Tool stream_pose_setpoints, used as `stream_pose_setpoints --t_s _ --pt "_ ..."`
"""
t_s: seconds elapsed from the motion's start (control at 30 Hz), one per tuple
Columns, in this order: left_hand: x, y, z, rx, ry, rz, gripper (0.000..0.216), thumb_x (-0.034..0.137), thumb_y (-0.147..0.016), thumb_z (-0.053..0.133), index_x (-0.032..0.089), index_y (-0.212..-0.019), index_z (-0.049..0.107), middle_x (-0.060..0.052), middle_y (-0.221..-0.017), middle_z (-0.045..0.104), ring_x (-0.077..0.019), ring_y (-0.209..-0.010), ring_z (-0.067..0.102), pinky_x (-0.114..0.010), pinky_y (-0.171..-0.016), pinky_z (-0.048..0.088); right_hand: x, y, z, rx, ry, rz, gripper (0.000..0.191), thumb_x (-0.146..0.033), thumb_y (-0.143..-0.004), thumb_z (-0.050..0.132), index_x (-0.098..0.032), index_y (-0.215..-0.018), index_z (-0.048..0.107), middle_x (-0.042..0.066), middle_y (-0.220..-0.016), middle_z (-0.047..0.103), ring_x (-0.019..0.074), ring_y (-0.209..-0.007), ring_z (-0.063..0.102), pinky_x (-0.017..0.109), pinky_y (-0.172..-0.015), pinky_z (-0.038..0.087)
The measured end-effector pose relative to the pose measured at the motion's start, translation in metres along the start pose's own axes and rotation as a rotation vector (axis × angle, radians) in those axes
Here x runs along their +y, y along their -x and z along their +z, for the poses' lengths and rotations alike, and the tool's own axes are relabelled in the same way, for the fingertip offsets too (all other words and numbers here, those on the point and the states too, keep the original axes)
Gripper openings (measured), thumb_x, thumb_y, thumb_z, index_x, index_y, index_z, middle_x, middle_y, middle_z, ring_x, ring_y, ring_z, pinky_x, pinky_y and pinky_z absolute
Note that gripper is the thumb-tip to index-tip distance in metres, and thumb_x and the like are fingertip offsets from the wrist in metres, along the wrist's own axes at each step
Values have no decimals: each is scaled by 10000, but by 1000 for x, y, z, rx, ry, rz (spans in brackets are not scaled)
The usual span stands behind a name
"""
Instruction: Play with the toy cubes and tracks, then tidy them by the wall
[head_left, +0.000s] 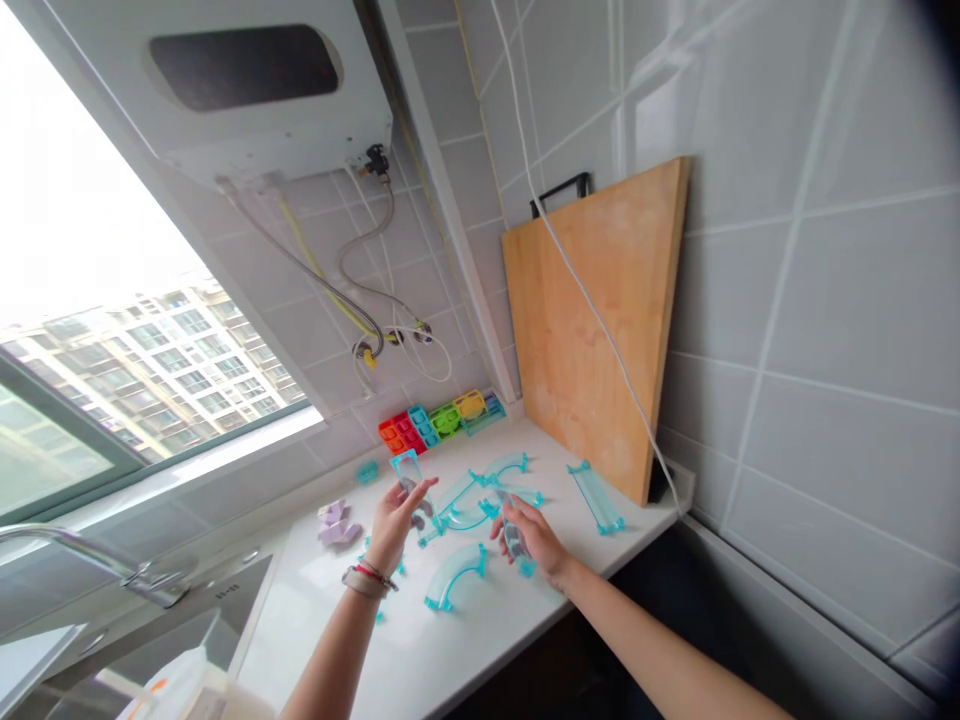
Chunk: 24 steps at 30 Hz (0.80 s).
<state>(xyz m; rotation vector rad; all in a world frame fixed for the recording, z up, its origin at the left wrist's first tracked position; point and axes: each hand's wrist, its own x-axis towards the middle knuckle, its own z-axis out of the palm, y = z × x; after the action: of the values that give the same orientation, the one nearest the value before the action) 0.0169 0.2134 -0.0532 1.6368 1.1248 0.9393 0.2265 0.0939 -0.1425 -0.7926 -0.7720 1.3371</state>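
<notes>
My left hand (391,528) is closed around a clear teal-edged track piece (406,464), holding it upright above the counter. Across from it, my right hand (541,545) grips another clear teal track piece (516,543), its lower end tilted toward me. Between and behind the hands lie several see-through track pieces (469,510), some overlapping; whether they are joined I cannot tell. One curved track piece (455,577) rests nearer to me, and a straight track piece (598,498) lies to the right. My fingers hide parts of both held pieces.
Lilac blocks (339,526) sit left on the white counter (322,610). Along the back wall stands a row of coloured plastic pieces (427,426). A wooden board (592,330) leans at right, a white cable (600,320) hanging across it. The sink tap (142,575) is left.
</notes>
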Motion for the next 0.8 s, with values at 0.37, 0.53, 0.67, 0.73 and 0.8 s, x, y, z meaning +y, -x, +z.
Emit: stream_pose_setpoints --t_s 0.37,0.53,0.67,0.73,0.8 --pt "-43 8 -4 130 226 -23 588 685 -957 442 163 -735 597 66 -557 363 -62 -447 306 -186 -429 230 -9 -103 64 -107 55 -29 498 -627 -887 608 -178 -1101 622 18 -687 702 106 -489 461 211 -441 320" --pt "-46 19 -12 97 296 7 479 612 -980 480 185 -797 600 27 -673 510 -79 -480 387 -210 -446 333 9 -102 68 -181 130 -23 527 -592 -900 639 -176 -1222 617 -8 -695 666 85 -463 406 207 -429 304" --pt "-45 23 -9 91 177 56 467 599 -970 520 195 -739 560 22 -636 529 -88 -479 419 -220 -454 326 11 -90 66 -179 180 -62 581 -569 -868 709 -179 -1285 606 -3 -772 622 88 -528 440 195 -439 341" --pt "-45 24 -5 87 112 86 458 583 -973 526 196 -732 564 27 -624 519 -91 -488 415 -227 -471 323 12 -87 66 -152 170 -62 591 -579 -856 720 -188 -1285 609 -6 -808 593 87 -542 454 195 -438 367" --pt "-45 25 -1 87 70 109 463 581 -969 534 196 -715 566 36 -599 489 -94 -491 391 -234 -478 309 14 -86 65 -146 160 -58 593 -579 -840 740 -198 -1275 609 -8 -852 579 79 -547 472 191 -441 391"
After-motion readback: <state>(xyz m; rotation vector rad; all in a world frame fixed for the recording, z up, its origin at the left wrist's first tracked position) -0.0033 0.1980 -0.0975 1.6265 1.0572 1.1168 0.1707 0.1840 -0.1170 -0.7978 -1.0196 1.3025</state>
